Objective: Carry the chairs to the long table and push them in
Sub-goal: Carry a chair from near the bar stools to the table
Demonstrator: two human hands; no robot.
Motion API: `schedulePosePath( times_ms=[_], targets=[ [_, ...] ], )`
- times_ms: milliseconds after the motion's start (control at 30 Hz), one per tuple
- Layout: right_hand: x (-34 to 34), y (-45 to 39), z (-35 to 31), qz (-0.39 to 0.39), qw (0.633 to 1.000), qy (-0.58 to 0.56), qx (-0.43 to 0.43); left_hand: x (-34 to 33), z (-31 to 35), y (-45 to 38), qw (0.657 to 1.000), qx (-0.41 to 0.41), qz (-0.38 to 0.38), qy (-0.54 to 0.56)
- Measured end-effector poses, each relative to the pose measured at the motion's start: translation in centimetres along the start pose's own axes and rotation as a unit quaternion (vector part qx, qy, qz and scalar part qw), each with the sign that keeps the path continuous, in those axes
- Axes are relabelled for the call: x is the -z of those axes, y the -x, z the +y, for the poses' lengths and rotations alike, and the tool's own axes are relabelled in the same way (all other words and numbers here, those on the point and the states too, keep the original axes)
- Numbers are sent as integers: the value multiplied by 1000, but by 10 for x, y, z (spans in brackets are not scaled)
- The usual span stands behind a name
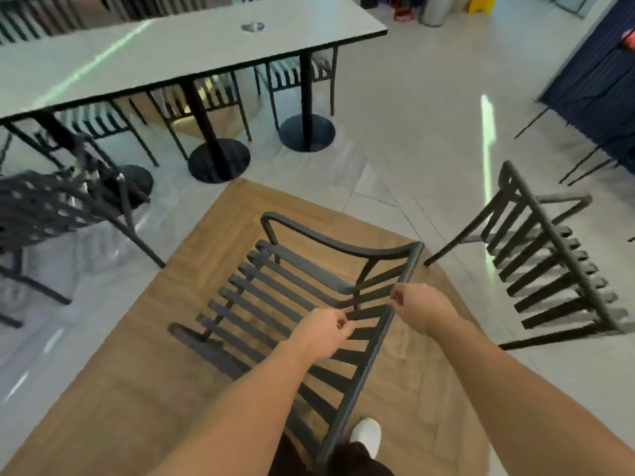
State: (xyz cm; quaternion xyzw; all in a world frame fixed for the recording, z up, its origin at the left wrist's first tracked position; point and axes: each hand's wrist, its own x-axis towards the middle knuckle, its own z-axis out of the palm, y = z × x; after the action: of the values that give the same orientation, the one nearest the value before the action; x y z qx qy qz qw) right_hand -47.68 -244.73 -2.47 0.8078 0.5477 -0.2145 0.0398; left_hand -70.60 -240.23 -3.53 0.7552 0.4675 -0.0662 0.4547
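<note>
Both hands on the dark slatted chair over the wood floor panel: left hand fingers curled round a back slat, right hand pinching the top rail. Second chair right, another left. Long table beyond, chairs tucked under.

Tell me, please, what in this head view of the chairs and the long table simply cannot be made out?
- Head view: the chair at the left is smeared by motion blur; its shape is unclear.
- The small object on the long table top is too small and blurred to identify.
- The held chair: its legs are hidden under the seat, and both arms cover part of the backrest.
- The left hand and right hand: their fingertips curl out of sight.
</note>
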Motion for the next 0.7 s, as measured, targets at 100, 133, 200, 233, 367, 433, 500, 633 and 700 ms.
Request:
schedulePosePath(
  times_ms=[100, 133, 200, 233, 367, 433, 500, 633, 700],
  targets=[
    [4, -6, 1, -8, 999, 21, 32, -6, 6, 8, 999, 25, 24, 3],
    [5, -7, 1, -13, 999, 25, 43, -6, 6, 10, 999, 29, 29, 7],
    [6, -9, 0, -18, 997, 36, 59, -5, 7, 15, 999, 31, 35, 12],
    [7, -9, -1, -19, 997, 43, 69, -5, 8, 19, 999, 30, 33, 10],
    [7, -7, 4, -51, 989, 77, 114, -11, 10, 28, 999, 39, 23, 7],
    [6, -8, 7, -73, 982, 110, 137, -15, 10, 29, 999, 42, 28, 6],
    [5, -11, 10, -86, 973, 146, 158, -23, 10, 31, 998, 47, 40, 24],
    [-4, -27, 17, -99, 957, 179, 205, -44, 10, 26, 992, 88, 68, 58],
    [-7, -37, 20, -102, 943, 199, 248, -54, 15, 21, 986, 118, 95, 71]
  ],
)
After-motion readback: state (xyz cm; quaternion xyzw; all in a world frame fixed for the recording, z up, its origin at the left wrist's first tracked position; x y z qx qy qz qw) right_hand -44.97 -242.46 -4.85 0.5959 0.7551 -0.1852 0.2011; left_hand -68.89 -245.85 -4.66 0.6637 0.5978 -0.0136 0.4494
